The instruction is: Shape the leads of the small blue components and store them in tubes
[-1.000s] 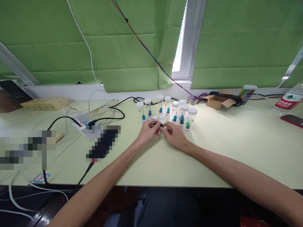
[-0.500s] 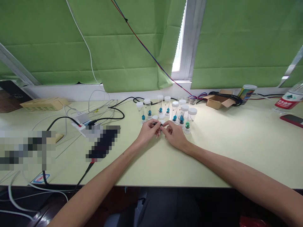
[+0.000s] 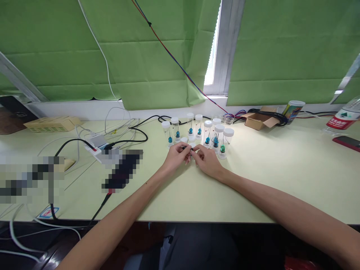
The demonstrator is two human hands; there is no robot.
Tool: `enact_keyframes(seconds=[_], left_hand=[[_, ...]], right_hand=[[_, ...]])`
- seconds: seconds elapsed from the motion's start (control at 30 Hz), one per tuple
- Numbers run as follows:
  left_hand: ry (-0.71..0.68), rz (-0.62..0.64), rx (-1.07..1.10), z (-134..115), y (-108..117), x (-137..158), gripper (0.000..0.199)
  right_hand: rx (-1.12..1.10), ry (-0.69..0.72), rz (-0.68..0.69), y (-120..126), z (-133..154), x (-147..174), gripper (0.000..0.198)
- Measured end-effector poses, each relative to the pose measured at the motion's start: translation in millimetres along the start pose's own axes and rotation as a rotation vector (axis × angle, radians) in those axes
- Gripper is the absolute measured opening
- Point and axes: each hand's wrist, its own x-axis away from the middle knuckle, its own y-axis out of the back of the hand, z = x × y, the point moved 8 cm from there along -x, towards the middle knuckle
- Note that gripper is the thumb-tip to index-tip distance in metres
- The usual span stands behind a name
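My left hand [image 3: 177, 155] and my right hand [image 3: 206, 159] meet over the middle of the table, thumbs and fingers pinched together. Between their fingertips is a small dark piece [image 3: 191, 149], too small and too covered to name. Around the hands stand several clear tubes with white caps. A tube with a blue piece inside [image 3: 166, 131] is beyond my left hand, and one with a green piece [image 3: 227, 139] stands right of my right hand. White caps [image 3: 191, 138] lie low just behind the fingers; what is under them is partly hidden.
On the left are a power strip [image 3: 98, 150] with plugs and cables, and a pixelated dark device [image 3: 123, 170]. An open cardboard box [image 3: 260, 119], a printed can [image 3: 294, 111], a plastic bottle [image 3: 343, 116] and a red-edged phone [image 3: 347, 143] are along the right. Green blinds [image 3: 157, 60] hang behind.
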Motion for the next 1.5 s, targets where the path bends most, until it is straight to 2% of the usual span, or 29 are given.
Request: enact_keyframes(seconds=[0.13, 0.6, 0.83, 1.1, 1.27, 1.4, 1.5], left_hand=[[-0.003, -0.007, -0.003, -1.3, 0.0, 0.2, 0.026], [-0.015, -0.033, -0.027, -2.9, 1.8, 0.2, 0.026], [-0.013, -0.011, -0.030, 3.4, 1.1, -1.1, 0.027], [0.004, -0.019, 0.016, 4.0, 2.7, -1.4, 0.028], [0.014, -0.005, 0.039, 4.0, 0.7, -0.9, 0.029], [0.008, -0.001, 0.011, 2.7, -0.9, -0.8, 0.033], [0.001, 0.007, -0.023, 2.7, -1.7, -0.7, 0.034]], right_hand=[[-0.001, 0.039, 0.038, -2.1, 6.6, 1.3, 0.024], [-0.046, 0.113, 0.035, -2.1, 13.2, 4.8, 0.016], [-0.105, 0.172, 0.143, -7.7, 22.2, 7.3, 0.013], [-0.059, 0.141, 0.220, -13.0, 20.8, 7.8, 0.022], [-0.059, 0.147, 0.131, -8.4, 18.6, 6.0, 0.020], [-0.082, 0.077, -0.016, 1.1, 9.7, 3.2, 0.015], [-0.105, 0.040, -0.038, 2.5, 4.5, 2.0, 0.019]])
